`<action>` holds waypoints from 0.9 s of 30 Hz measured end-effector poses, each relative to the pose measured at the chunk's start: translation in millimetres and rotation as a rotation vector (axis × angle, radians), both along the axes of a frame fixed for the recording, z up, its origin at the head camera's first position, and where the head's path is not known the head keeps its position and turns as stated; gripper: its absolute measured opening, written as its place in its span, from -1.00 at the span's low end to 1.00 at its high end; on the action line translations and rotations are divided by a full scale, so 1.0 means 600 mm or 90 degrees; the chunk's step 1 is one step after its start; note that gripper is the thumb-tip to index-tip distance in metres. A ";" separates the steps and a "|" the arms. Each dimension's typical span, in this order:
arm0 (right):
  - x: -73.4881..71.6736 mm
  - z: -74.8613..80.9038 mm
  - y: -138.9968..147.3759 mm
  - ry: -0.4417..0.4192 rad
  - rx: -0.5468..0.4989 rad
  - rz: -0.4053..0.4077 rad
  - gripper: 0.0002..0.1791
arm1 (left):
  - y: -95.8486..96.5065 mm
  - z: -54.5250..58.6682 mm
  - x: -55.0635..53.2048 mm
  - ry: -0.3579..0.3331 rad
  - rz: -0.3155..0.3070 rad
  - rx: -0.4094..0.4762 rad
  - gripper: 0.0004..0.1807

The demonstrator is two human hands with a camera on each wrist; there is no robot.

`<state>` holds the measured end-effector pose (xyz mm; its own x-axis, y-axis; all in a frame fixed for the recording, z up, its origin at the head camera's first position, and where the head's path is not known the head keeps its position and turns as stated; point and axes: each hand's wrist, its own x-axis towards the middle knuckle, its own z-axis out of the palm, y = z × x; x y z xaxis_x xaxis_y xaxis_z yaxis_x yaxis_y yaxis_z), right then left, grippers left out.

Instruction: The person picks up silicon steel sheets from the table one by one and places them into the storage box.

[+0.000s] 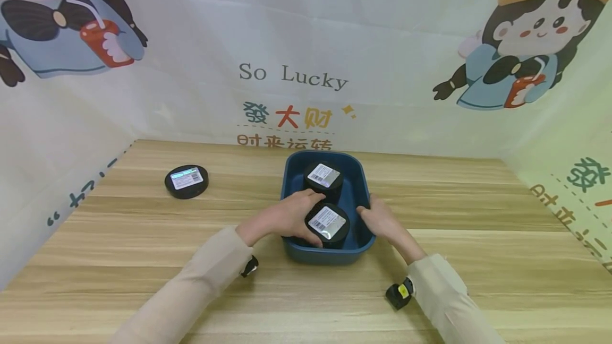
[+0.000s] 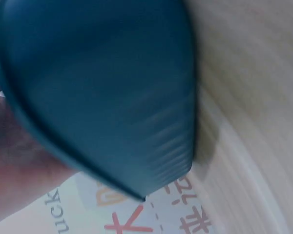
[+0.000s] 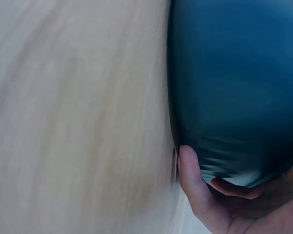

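A blue rectangular bin (image 1: 325, 257) stands on the wooden table. Inside it are two black round pieces with white labels on top, one far (image 1: 324, 175) and one near (image 1: 328, 223). My left hand (image 1: 292, 215) reaches over the bin's left rim and grips the near black round piece, thumb toward me and fingers on its far side. On the right, my right hand (image 1: 381, 220) holds the bin's side wall at the rim. The right wrist view shows its fingers (image 3: 193, 178) against the outside of the bin wall (image 3: 234, 87). In the left wrist view, the bin's outer wall (image 2: 112, 87) hides the left fingertips.
Another black round piece (image 1: 186, 181) with a white label lies flat on the table (image 1: 229, 185), left of the bin. A printed cloth backdrop (image 1: 296, 31) rises behind the table and along both sides. A small black device (image 1: 399, 294) is on the right wrist.
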<state>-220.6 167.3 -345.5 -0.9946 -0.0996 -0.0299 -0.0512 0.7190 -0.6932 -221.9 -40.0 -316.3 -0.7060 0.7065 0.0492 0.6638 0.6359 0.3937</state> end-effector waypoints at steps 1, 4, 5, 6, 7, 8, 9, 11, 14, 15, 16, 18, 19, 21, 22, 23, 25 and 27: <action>0.000 0.000 0.000 0.002 0.002 0.000 -0.63 | -0.004 0.002 -0.001 -0.002 0.001 0.012 -0.07; -0.001 0.000 0.001 0.007 0.004 -0.002 -0.63 | -0.014 0.004 -0.007 0.013 -0.001 0.056 -0.14; -0.002 0.000 0.001 0.006 0.004 -0.002 -0.63 | -0.018 0.004 -0.009 0.019 0.000 0.072 -0.19; -0.002 0.000 0.002 0.006 0.006 -0.003 -0.64 | -0.022 0.004 -0.010 0.024 0.001 0.090 -0.23; -0.002 0.000 0.002 0.005 0.007 -0.004 -0.64 | -0.025 0.004 -0.012 0.028 0.003 0.107 -0.29; -0.003 0.000 0.002 0.004 0.007 -0.004 -0.64 | -0.029 0.004 -0.013 0.030 0.006 0.124 -0.34; -0.003 0.000 0.002 0.003 0.009 -0.005 -0.64 | -0.032 0.005 -0.014 0.027 0.010 0.142 -0.39; -0.003 -0.001 0.002 0.004 0.012 -0.005 -0.64 | -0.040 0.006 -0.016 0.017 0.017 0.178 -0.49; -0.002 -0.001 0.001 0.008 0.012 -0.004 -0.65 | -0.054 0.009 -0.019 -0.006 0.036 0.221 -0.57; -0.002 -0.001 0.001 0.009 0.012 -0.004 -0.65 | -0.058 0.010 -0.019 -0.007 0.044 0.233 -0.58; -0.002 -0.001 0.001 0.010 0.013 -0.004 -0.65 | -0.064 0.010 -0.021 -0.003 0.051 0.241 -0.59; -0.002 -0.001 0.000 0.009 0.011 -0.004 -0.65 | -0.074 0.012 -0.023 0.002 0.070 0.258 -0.60; -0.002 -0.001 0.000 0.008 0.009 -0.002 -0.65 | -0.079 0.011 -0.025 0.007 0.079 0.267 -0.61; -0.002 -0.001 0.000 0.007 0.008 -0.002 -0.64 | -0.091 0.011 -0.028 0.017 0.096 0.281 -0.60; -0.002 -0.001 0.000 0.007 0.007 -0.003 -0.64 | -0.097 0.010 -0.030 0.020 0.106 0.284 -0.60; -0.002 -0.001 0.000 0.008 0.007 -0.002 -0.63 | -0.103 0.010 -0.031 0.018 0.116 0.290 -0.59; -0.003 -0.002 0.000 0.012 0.008 -0.002 -0.63 | -0.116 0.008 -0.033 0.018 0.134 0.295 -0.57; -0.003 -0.002 0.000 0.015 0.009 -0.002 -0.63 | -0.129 0.008 -0.034 0.015 0.151 0.295 -0.56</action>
<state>-222.4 167.3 -346.9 -0.9953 -0.0962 -0.0083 -0.0648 0.7289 -0.6815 -242.4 -117.2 -311.7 -0.8394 0.4272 0.3360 0.5339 0.5327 0.6566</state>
